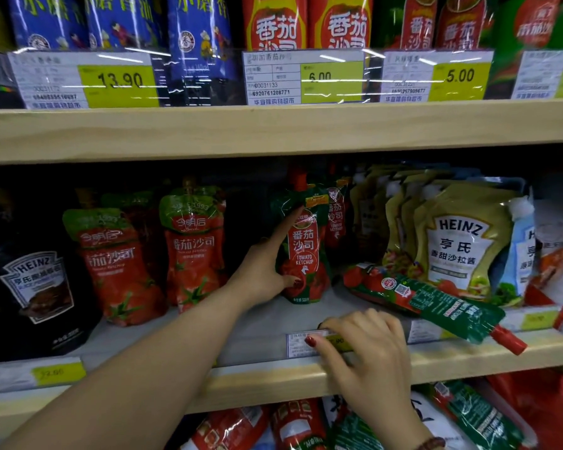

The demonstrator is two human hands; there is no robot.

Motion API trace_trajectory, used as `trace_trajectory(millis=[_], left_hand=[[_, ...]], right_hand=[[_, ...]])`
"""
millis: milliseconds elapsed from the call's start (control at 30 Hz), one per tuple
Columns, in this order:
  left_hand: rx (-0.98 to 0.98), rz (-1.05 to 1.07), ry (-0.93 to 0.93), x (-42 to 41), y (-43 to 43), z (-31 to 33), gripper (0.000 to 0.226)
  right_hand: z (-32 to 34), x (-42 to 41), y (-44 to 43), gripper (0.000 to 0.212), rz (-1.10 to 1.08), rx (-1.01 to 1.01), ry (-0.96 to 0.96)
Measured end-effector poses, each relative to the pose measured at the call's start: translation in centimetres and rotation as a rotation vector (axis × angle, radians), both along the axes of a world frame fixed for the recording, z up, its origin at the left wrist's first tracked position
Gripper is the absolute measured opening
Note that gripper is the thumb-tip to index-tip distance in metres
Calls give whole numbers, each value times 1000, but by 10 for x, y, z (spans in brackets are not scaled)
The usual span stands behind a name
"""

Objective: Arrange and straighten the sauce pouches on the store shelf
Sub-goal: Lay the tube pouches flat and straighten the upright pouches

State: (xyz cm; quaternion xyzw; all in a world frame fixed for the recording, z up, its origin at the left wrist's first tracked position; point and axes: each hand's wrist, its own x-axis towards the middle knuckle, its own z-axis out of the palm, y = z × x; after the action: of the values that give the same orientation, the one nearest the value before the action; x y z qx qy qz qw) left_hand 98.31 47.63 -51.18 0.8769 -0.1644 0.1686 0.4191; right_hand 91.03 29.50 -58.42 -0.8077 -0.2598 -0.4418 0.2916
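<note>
- Green-and-red ketchup pouch [303, 254] stands upright mid-shelf. The left hand [267, 271] grips its side, thumb on the front, index finger along it.
- The right hand [364, 349] rests loosely bent on the shelf lip [273, 383], holding nothing.
- A fallen pouch [429, 300] lies flat just beside it, spout past the edge; a nudge could knock it off.
- The soft upright pouch may slump if released unsupported.

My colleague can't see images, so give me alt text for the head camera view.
A person's left hand holds an upright green-and-red ketchup pouch on the middle shelf, while the right hand rests on the shelf's front edge by a price label. To the right, a second ketchup pouch lies flat, its red spout overhanging the edge.
</note>
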Motion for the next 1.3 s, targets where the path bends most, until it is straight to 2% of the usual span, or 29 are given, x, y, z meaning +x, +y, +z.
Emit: trace_trajectory(millis=[333,633,767,900,967,1133,1300], left_hand=[[3,-52,8,-1,2,-2,113],[-21,-51,39,-28,9,3,102],[9,71,37,-47,13,7,84],[66,188,-94,-66,7,9,42],[61,179,-114,-74,-2,12,28],[-7,91,-49,-83,-44,13,13],[-27,72,-68,-79,-81,5,11]], right_hand=[[-1,-1,-1,21,-15,-16,-8],[6,-7,-2,26,-11,-44,79],[16,-13,-4,23,0,-74,163],[35,-12,-16,22,77,-162,380],[47,-13,-28,24,143,-182,428],[80,-14,-70,33,49,-282,284],[85,-14,-122,53,-45,-303,371]])
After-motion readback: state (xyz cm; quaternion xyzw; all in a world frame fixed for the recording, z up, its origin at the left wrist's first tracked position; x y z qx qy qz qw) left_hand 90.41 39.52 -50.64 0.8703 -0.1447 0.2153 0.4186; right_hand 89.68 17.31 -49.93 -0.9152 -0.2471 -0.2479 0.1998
